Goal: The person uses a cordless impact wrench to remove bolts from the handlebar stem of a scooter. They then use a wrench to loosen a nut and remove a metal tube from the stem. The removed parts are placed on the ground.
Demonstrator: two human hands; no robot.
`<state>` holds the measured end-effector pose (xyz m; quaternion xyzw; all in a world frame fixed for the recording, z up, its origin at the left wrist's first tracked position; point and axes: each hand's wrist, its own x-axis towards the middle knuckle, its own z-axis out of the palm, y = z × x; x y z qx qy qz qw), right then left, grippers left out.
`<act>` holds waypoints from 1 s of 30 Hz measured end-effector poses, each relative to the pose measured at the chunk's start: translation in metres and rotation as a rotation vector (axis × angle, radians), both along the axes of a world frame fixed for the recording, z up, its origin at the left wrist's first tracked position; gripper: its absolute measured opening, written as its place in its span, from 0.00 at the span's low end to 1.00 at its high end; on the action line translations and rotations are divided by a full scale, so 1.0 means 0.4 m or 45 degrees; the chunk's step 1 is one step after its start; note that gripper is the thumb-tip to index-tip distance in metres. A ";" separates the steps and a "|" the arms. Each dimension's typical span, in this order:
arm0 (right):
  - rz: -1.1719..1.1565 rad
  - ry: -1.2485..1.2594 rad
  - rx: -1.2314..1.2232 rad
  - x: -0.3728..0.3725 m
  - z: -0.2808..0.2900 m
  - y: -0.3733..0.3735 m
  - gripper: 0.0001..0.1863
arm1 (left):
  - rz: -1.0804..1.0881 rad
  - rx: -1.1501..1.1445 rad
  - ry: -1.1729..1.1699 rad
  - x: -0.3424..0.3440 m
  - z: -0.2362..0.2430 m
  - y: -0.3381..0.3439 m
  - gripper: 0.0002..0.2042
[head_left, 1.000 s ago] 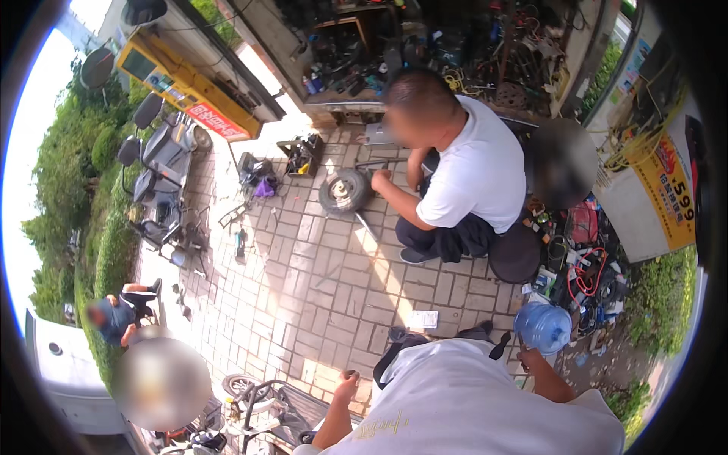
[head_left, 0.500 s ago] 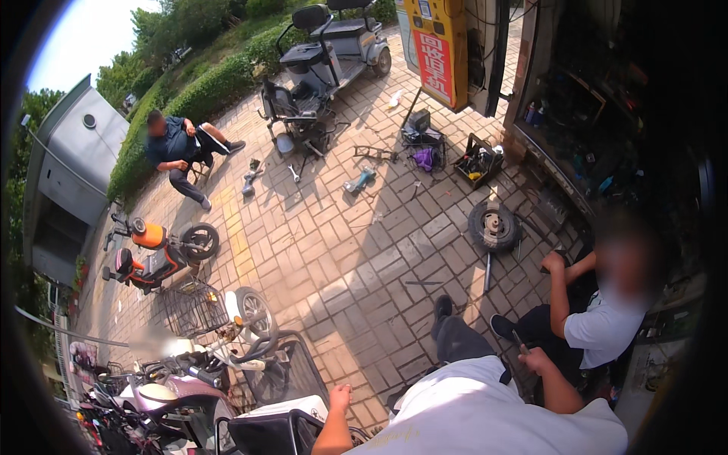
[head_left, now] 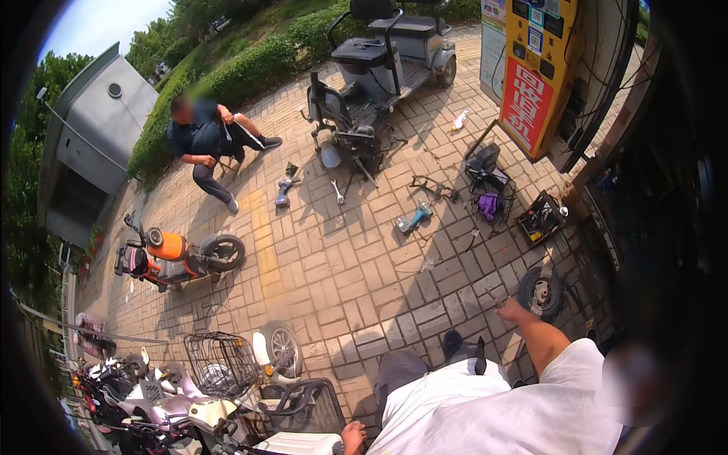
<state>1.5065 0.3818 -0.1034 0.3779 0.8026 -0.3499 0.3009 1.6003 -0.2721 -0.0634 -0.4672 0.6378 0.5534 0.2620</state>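
Note:
My right hand reaches forward over the paving, its arm stretched out. Its fingers look closed around something thin and hard to make out. Beyond it, a small wheel with a black tyre lies flat on the bricks; hand and wheel look close in the picture, but I cannot tell whether they touch. Low in view, my left hand hangs with curled fingers beside a white box-like part of a parked vehicle. Nothing shows in that hand.
A toolbox, a teal power tool and a wrench lie ahead. A partly dismantled three-wheeler stands farther off, with a seated person to its left. An orange scooter and several parked bikes line the left.
My right hand has moved forward and up from near my body, where it held a slim tool. My left hand sits lower in view. The view has shifted, moving the wheel and toolbox rightward.

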 end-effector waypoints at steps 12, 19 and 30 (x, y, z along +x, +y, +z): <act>0.100 0.385 0.215 -0.994 0.189 -0.157 0.19 | -0.625 0.046 -0.006 -0.841 -0.089 -0.065 0.09; 0.207 0.293 0.380 -1.505 0.384 -0.153 0.16 | -0.059 -0.065 0.415 -1.741 0.150 -0.084 0.11; 0.168 0.594 0.741 -2.656 0.379 0.162 0.20 | -0.217 -0.223 -0.061 -2.015 0.138 0.072 0.11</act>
